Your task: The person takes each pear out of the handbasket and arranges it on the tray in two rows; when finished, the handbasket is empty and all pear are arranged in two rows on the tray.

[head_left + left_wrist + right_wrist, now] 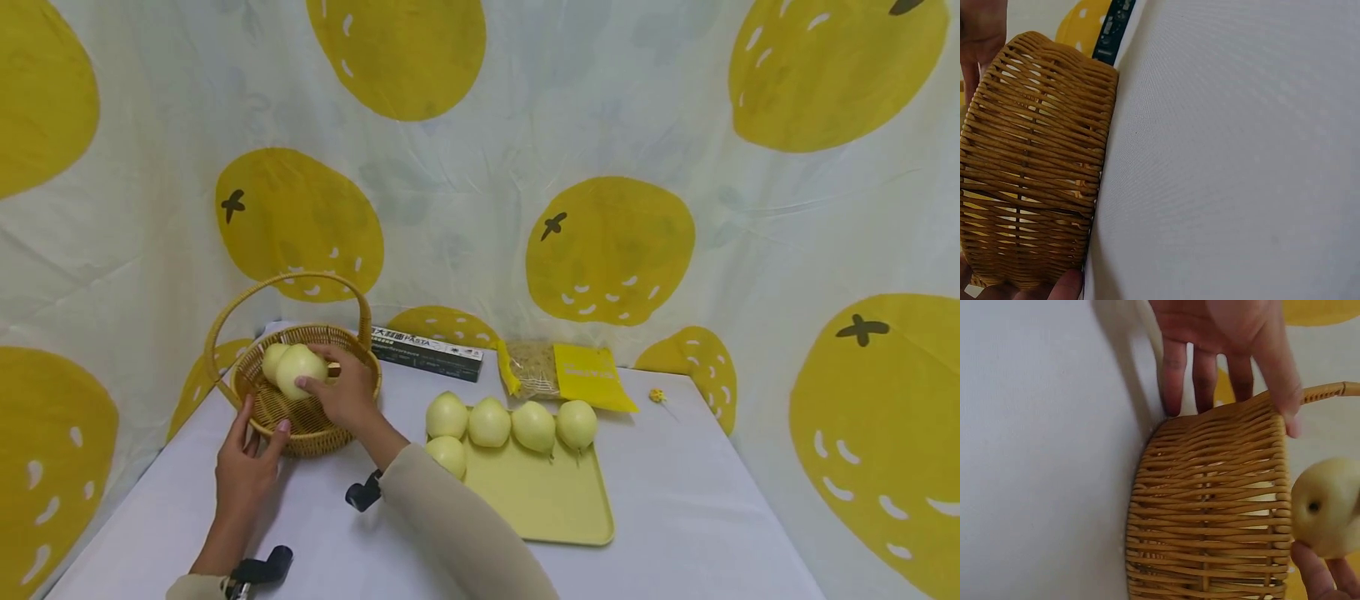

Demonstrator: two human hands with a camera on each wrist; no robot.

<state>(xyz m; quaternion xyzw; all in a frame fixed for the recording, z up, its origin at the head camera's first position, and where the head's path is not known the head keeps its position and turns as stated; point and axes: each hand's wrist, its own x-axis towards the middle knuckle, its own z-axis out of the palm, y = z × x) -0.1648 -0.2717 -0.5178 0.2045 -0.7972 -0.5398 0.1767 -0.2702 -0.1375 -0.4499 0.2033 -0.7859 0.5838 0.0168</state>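
My right hand (348, 393) holds a pale yellow pear (302, 372) over the inside of a wicker basket (318, 443). Its thumb and fingers grip the fruit from the right. Behind that pear, another pear (272, 360) sits partly hidden in the basket. My left hand (243, 468) steadies the basket at its near left side. In the right wrist view the left thumb hooks over the rim while the other fingers press against the woven wall. The basket's arched handle (288, 279) stands upright.
Right of the basket lies a yellow-green tray (540, 508) with several pears (489, 422) along its back and left edges. Behind stand a dark pasta box (427, 354) and a yellow noodle bag (592, 379). A small yellow flower (657, 395) lies at the right.
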